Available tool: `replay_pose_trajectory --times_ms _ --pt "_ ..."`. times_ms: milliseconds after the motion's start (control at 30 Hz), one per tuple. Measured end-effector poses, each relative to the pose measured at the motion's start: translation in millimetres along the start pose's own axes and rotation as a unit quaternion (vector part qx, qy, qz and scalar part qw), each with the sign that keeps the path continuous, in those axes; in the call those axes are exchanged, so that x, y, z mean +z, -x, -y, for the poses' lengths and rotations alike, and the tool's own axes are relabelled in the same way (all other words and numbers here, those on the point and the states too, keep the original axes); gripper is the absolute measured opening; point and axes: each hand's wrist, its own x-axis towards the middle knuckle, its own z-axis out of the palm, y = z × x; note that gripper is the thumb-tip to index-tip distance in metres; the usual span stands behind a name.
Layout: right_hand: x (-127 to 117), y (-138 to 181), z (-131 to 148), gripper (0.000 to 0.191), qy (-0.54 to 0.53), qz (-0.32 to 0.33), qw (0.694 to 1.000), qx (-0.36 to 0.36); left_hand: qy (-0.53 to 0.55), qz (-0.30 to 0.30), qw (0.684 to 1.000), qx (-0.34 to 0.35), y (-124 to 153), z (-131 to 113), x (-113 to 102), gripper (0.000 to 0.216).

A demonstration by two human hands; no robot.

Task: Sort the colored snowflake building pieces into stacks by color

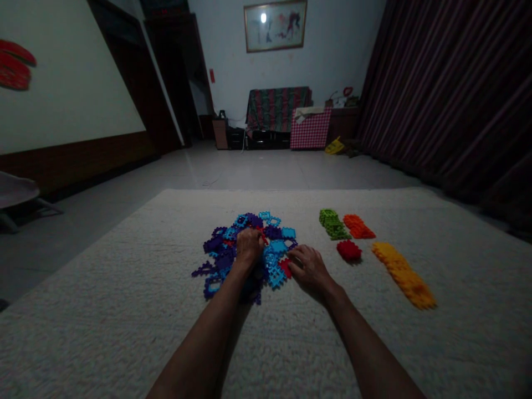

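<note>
A loose heap of purple and blue notched plastic building pieces [224,259] lies on the pale textured mat, with a few red ones among them. My left hand [248,245] is over the middle of the heap, its fingers closed at a small red piece [263,236]. At the heap's right edge, my right hand [308,267] has its thumb and fingertips closed around another red piece [285,267]. Just right of that hand is a small pile of red pieces [349,251]. My left hand and forearm hide part of the heap.
Sorted rows of green pieces [332,223], orange pieces [359,226] and yellow pieces [404,275] lie on the mat [137,266] to the right. Beyond its far edge stretches a tiled floor [266,169]. A dark curtain [453,105] hangs at the right.
</note>
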Motion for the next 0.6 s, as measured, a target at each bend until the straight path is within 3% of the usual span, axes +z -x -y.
replay_pose_trajectory --times_ms 133,333,467,600 --pt "5.4 -1.3 -3.1 0.014 0.001 0.002 1.0 -0.001 0.073 -0.029 0.997 -0.006 23.7 3.4 -6.7 0.028" --pt "1.0 0.1 -13.2 0.016 -0.028 -0.012 1.0 0.007 0.181 0.004 0.983 0.04 64.3 -0.4 -2.4 0.029" --pt "-15.8 15.7 -16.1 0.02 -0.019 -0.05 0.998 0.035 0.186 0.036 0.978 0.086 81.3 -12.6 9.2 0.028" --pt "-24.4 40.9 -3.5 0.024 0.006 -0.079 0.993 0.092 0.168 0.014 0.979 0.113 88.9 -23.5 19.1 0.025"
